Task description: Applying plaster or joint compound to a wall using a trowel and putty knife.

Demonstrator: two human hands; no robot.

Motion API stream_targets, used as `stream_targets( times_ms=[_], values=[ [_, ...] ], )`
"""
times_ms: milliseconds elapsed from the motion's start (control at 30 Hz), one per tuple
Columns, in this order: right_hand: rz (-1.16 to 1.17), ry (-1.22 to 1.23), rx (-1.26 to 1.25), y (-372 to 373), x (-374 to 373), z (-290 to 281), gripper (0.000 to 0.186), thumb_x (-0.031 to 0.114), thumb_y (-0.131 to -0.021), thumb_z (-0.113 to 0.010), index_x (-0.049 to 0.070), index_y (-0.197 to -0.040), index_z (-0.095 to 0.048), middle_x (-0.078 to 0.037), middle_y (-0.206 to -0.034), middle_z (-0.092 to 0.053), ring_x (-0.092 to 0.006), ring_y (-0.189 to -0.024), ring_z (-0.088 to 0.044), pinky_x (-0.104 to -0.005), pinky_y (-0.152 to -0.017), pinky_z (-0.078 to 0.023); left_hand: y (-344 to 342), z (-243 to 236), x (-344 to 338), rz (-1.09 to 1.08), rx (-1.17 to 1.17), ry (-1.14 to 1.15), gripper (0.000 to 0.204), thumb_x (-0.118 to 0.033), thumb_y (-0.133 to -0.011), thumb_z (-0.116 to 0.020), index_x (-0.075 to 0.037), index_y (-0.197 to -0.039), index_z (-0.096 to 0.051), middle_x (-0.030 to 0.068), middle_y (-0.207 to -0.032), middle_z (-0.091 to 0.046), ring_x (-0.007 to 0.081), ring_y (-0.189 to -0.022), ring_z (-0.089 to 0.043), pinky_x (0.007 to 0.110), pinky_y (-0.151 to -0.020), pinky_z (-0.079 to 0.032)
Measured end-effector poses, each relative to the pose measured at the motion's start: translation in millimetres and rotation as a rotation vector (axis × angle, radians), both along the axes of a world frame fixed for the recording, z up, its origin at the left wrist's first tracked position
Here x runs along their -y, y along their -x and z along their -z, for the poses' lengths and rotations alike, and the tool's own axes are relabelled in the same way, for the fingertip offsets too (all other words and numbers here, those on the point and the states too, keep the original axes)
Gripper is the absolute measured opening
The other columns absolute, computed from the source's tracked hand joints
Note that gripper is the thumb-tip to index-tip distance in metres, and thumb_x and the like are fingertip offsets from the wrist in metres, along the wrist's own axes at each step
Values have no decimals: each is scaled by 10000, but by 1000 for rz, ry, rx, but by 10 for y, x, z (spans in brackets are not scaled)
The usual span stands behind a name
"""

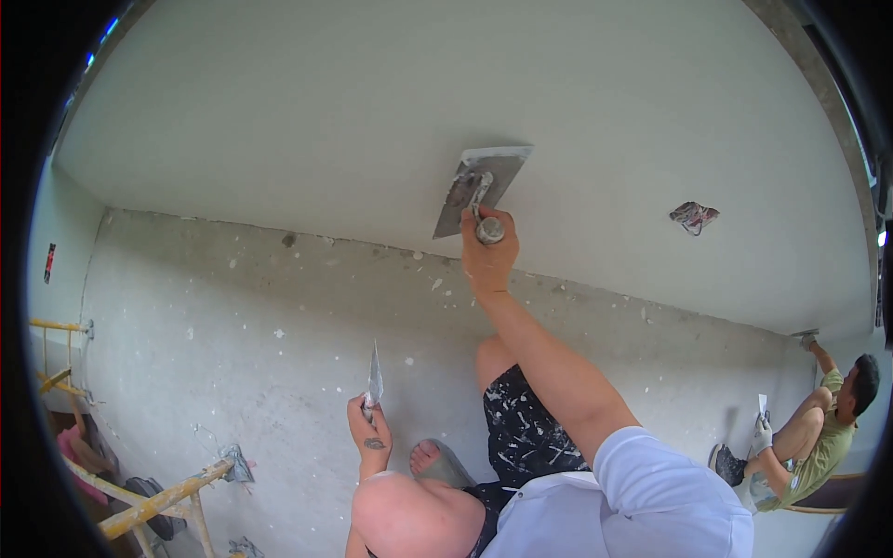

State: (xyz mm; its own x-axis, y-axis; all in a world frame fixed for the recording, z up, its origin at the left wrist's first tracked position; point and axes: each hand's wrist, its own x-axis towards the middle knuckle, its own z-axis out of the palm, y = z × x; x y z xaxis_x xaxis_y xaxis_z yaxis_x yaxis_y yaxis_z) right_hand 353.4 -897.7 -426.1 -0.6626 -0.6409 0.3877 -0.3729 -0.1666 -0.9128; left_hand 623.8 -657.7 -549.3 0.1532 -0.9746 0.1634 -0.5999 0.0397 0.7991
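Note:
My right hand [490, 256] is closed round the handle of a plastering trowel [510, 169]. The flat metal blade is smeared with white and lies at or very near the pale wall [307, 112]; I cannot tell if all of it touches. Lower down, beside my bent knee, my left hand [371, 426] grips a narrow putty knife [375, 372], its grey blade pointing away from me toward the wall. The wall's smooth coat ends at a line along the bare, spattered floor [279, 316].
An opening with wires [695, 218] breaks the wall at right. Beyond it a co-worker [809, 446] squats, one hand holding a tool to the wall, the gloved other a small scraper [763, 407]. Yellow scaffold bars [158, 502] stand at lower left, another person behind.

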Motion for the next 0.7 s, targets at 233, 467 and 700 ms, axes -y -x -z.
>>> stream_targets(
  times_ms=[233,467,700],
  values=[
    [-13,1,-57,-1277,714,-132,337,212,-800,-789,30,-981,-571,-145,-979,-544,-351,-916,-585,-445,-800,-482,-368,44,-403,-210,-146,-172,194,-67,-939,-562,-1,-1113,-509,181,-958,-559,308,-857,-551,376,-800,-446],
    [-86,-115,12,-2633,1399,-402,448,298,-797,-799,53,-1040,-513,-156,-1104,-511,-393,-976,-572,-476,-804,-477,-692,-210,-640,-348,-273,-97,165,-98,-959,-569,-11,-1059,-470,103,-937,-531,179,-842,-487,330,-755,-435],
    [-856,-28,81,-2481,1049,-632,321,248,-816,-817,20,-856,-595,-43,-713,-612,-137,-682,-614,-314,-627,-517,-939,-517,-624,-444,-769,-58,127,-132,-1000,-552,-16,-1047,-530,46,-934,-580,85,-777,-537,226,-680,-435]
  ],
)
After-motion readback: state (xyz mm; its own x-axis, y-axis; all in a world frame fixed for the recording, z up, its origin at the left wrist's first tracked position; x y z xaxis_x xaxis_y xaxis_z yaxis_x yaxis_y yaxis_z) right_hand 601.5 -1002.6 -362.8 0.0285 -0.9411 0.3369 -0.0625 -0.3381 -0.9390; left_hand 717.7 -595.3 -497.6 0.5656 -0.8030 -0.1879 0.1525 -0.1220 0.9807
